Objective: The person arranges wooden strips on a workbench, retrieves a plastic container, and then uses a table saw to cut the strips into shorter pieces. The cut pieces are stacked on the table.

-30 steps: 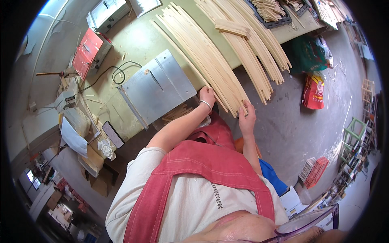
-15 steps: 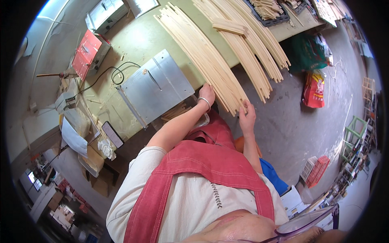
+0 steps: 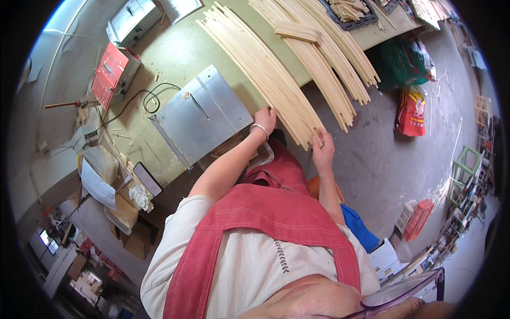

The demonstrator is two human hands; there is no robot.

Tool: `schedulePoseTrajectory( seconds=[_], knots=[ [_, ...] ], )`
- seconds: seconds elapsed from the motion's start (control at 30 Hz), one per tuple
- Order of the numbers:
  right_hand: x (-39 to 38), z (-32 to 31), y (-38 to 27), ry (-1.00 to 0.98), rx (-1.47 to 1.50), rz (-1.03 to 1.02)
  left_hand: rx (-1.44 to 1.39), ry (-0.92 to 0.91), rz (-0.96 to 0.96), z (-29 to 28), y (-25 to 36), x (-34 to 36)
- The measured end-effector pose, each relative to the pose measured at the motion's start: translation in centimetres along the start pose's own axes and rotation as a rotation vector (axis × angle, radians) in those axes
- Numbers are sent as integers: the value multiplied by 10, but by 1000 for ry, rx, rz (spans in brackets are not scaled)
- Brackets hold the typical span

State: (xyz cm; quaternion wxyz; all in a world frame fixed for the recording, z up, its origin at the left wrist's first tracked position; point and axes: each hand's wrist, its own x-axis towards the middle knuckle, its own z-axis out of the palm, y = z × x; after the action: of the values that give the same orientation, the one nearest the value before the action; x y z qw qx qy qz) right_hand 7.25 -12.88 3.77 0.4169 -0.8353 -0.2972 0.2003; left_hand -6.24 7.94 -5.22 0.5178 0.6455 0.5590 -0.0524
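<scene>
A long row of pale wooden strips [image 3: 265, 80] lies side by side on the bench, their near ends jutting past its edge. My left hand [image 3: 265, 120], with a white bangle at the wrist, has its fingers curled against the left edge of this row; the fingertips are partly hidden. At the row's near right end, my right hand [image 3: 323, 146] pinches the tip of a wooden strip between thumb and fingers. Just left of my left hand sits a grey metal plate [image 3: 207, 119] with a narrow slot and a blade-like piece in it.
More wooden strips [image 3: 313, 58] lie further right, with short pieces [image 3: 296, 31] across them. A black crate [image 3: 348, 13] holds small sticks. A red box-shaped machine [image 3: 109, 74], a cable [image 3: 151, 101] and a phone [image 3: 147, 178] are at left. A red bag [image 3: 410, 114] stands on the floor.
The whole view has shifted slightly. My right hand's fingers are curled a little more at the strip ends; my left hand keeps its place by the row's edge.
</scene>
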Motion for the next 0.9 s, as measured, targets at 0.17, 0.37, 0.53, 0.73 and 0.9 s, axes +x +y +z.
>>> schedulePoseTrajectory(
  seconds=[0.17, 0.37, 0.53, 0.73, 0.9],
  knots=[
    [1, -2, 4, 7, -26, 15, -747, -312, -353, 7, 4, -18],
    [2, -3, -1, 7, -3, 53, -1127, -358, -442, 9, 18, -10],
    [5, -7, -5, 15, -58, 23, -1349, -393, -399, 17, 18, -7],
    [-4, -9, 9, 58, -44, 19, -1497, -416, -313, 39, 18, 7],
    [-13, -11, 11, 42, -75, 55, -1483, -294, -363, 45, 28, 10]
  ],
)
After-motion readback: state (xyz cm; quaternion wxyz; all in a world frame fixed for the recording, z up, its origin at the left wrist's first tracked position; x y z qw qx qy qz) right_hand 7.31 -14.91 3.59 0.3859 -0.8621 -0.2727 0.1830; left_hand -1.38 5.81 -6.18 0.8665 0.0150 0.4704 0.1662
